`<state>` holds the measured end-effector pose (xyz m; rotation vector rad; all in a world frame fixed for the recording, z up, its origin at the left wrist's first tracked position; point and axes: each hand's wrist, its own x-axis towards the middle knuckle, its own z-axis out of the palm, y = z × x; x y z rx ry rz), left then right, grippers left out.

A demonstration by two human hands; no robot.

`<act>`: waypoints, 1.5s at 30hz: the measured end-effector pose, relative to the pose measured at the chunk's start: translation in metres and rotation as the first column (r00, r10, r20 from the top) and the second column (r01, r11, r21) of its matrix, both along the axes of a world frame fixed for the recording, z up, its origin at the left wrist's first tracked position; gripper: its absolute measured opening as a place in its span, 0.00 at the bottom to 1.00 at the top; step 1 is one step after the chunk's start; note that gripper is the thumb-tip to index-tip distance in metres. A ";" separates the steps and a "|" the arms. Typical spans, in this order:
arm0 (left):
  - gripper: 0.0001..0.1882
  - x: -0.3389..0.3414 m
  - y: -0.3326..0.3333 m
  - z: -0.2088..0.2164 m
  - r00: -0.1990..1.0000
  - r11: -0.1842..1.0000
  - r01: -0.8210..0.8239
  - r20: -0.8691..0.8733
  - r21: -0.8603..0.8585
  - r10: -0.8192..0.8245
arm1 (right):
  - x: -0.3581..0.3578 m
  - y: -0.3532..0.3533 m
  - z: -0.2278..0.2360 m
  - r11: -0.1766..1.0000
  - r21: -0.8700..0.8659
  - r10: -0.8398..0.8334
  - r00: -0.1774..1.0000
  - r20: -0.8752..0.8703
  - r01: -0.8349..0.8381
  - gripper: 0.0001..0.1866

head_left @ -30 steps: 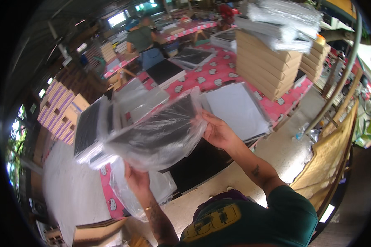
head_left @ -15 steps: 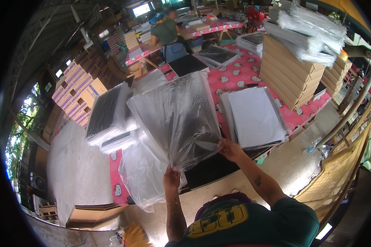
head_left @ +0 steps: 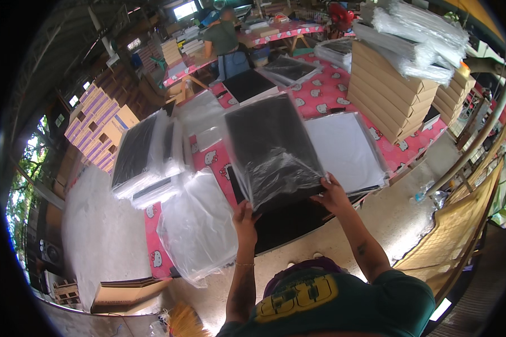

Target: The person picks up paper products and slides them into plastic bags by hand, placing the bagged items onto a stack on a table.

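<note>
A flat black panel (head_left: 272, 129) in a clear plastic bag lies tilted in front of me, its near end raised over the table edge. My left hand (head_left: 245, 222) is closed on the bag's near left corner. At its near right corner my right hand (head_left: 333, 195) is closed too, thumb and fingers pinching the plastic. Below the bag, more black board (head_left: 289, 224) shows along the table's near edge. Left of my left hand spreads a pile of clear plastic bags (head_left: 197, 222). Beside the bagged panel, on the right, lies a white sheet (head_left: 348, 149) on dark panels.
Plastic-wrapped black panels (head_left: 138, 149) are stacked at the left. Brown cartons (head_left: 385, 95) stand at the right under plastic-wrapped packs (head_left: 419, 36). Another black panel (head_left: 248, 86) lies farther back on the pink patterned table (head_left: 326, 90). A person (head_left: 222, 42) stands beyond.
The bag was bunched in my left hand; now it lies smoother over the black panel. My left hand has moved right and slightly away, and my right hand has shifted right.
</note>
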<state>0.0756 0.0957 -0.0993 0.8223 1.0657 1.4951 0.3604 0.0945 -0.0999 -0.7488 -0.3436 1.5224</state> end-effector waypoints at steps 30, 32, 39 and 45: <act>0.10 -0.166 -0.054 -0.053 0.000 0.942 -0.295 -0.986 0.160 0.168 | 0.157 -0.031 -0.058 0.668 0.233 -0.315 -0.015 0.949 0.706 0.29; 0.07 -0.174 -0.053 -0.054 0.021 0.933 -0.268 -0.966 0.242 0.257 | 0.138 -0.031 -0.056 0.547 0.360 -0.121 -0.354 0.927 0.756 0.28; 0.03 -0.166 -0.050 -0.042 0.127 1.000 0.001 -0.992 -0.002 -0.002 | 0.061 -0.024 -0.037 0.806 0.426 -0.516 0.135 0.846 0.410 0.16; 0.03 -0.148 -0.033 -0.010 0.473 0.920 -0.253 -0.791 0.300 0.388 | -0.044 -0.030 -0.014 0.969 0.096 0.051 0.562 0.826 -0.229 0.13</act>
